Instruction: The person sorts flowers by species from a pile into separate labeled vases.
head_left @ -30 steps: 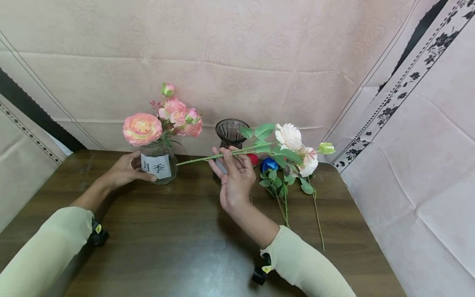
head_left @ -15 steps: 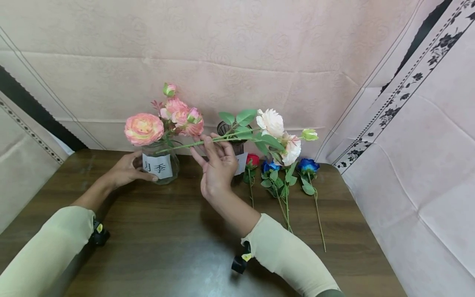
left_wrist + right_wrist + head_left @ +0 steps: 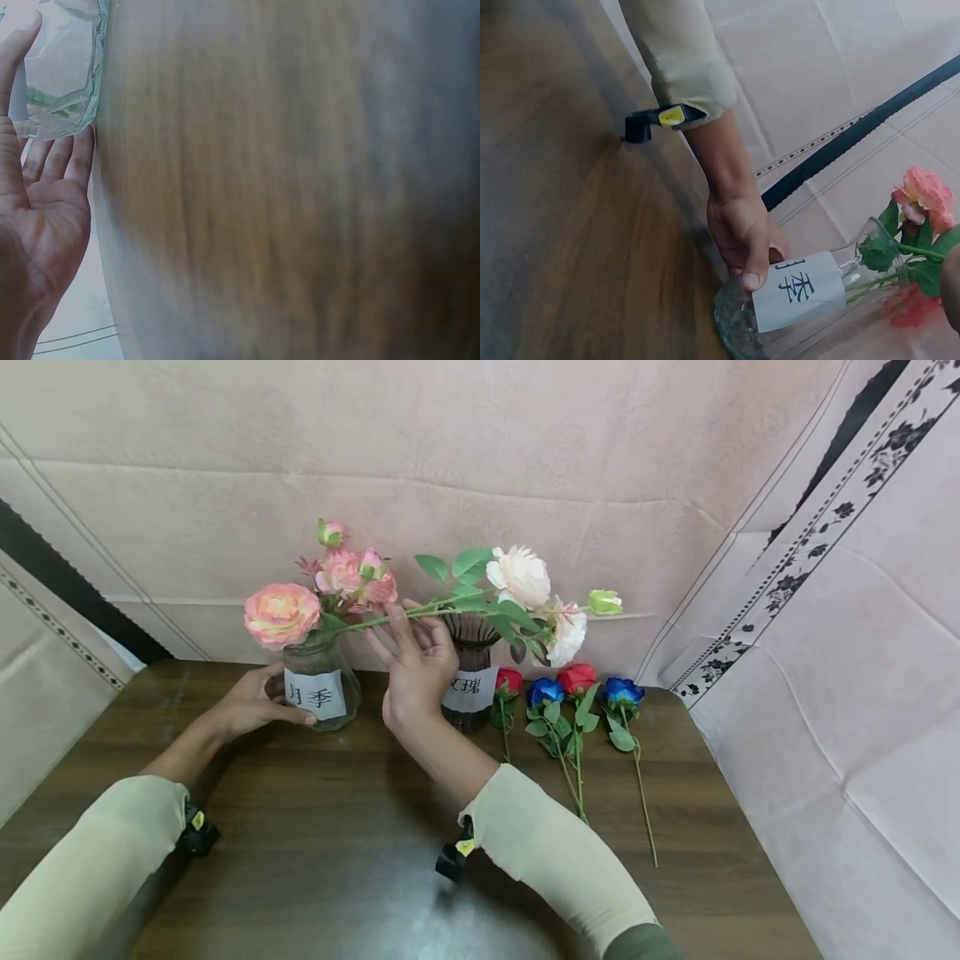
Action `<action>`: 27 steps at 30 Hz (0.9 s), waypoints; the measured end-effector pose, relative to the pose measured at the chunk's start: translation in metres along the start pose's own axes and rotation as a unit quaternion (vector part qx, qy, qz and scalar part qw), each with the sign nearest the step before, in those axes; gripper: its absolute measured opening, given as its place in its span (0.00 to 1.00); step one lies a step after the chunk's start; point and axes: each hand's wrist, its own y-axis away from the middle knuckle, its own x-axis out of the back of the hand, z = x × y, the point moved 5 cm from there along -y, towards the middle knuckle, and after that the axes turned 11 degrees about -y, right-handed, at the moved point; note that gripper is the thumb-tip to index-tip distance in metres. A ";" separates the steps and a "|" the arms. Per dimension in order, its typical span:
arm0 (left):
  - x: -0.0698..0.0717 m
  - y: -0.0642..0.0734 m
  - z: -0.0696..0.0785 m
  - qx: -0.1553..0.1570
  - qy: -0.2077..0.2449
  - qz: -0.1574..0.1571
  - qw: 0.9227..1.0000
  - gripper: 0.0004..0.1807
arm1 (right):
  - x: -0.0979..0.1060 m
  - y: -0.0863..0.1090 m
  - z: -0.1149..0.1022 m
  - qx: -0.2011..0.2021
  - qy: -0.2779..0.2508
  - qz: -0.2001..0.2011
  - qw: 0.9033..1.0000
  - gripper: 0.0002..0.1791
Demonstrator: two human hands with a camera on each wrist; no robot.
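My left hand [image 3: 243, 706] grips a clear glass vase [image 3: 315, 657] low on its side, its thumb on the white label. Pink flowers [image 3: 341, 572] stand in the vase. My right hand [image 3: 420, 681] pinches the green stem of a white artificial flower spray [image 3: 519, 578], which lies nearly level with its blooms to the right. The stem's left end overlaps the vase mouth among the pink blooms. In the left wrist view, the vase's glass base [image 3: 64, 67] rests by the fingers. The right wrist view has the left thumb pressing the label [image 3: 799, 291]; the right hand is mostly outside it.
A dark ribbed vase [image 3: 474, 652] with a white label stands behind my right hand. To its right on the wooden table [image 3: 322, 860] lie red roses [image 3: 577, 678] and blue roses [image 3: 622, 691] on long stems. A pale patterned cloth [image 3: 480, 460] hangs close behind.
My right hand has moved left with the white flower spray, bringing its stem end to the clear vase's mouth. The dark vase and roses have come into fuller view. My left hand stays put.
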 end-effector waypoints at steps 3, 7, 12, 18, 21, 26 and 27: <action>0.000 0.001 -0.002 0.003 0.000 0.002 1.000 0.47 | -0.004 -0.002 0.003 0.005 0.021 -0.011 1.000 0.12; 0.000 0.001 -0.003 0.002 -0.001 0.002 1.000 0.47 | -0.006 -0.003 0.007 0.016 0.047 -0.026 0.998 0.11; 0.000 0.001 -0.001 -0.002 -0.001 -0.002 1.000 0.50 | -0.007 -0.003 0.016 0.013 0.060 -0.042 0.997 0.10; 0.001 0.001 0.000 -0.003 0.001 -0.001 1.000 0.52 | -0.009 0.002 0.026 0.015 0.131 -0.058 0.990 0.12; 0.001 0.002 0.001 -0.004 -0.005 0.002 1.000 0.53 | -0.010 0.004 0.030 0.026 0.190 -0.067 0.979 0.12; 0.002 0.002 0.002 -0.005 -0.015 0.008 1.000 0.49 | -0.014 0.005 0.034 0.039 0.288 -0.092 0.952 0.13; 0.002 0.002 0.003 -0.005 -0.015 0.008 1.000 0.49 | -0.015 0.005 0.035 0.038 0.307 -0.098 0.946 0.13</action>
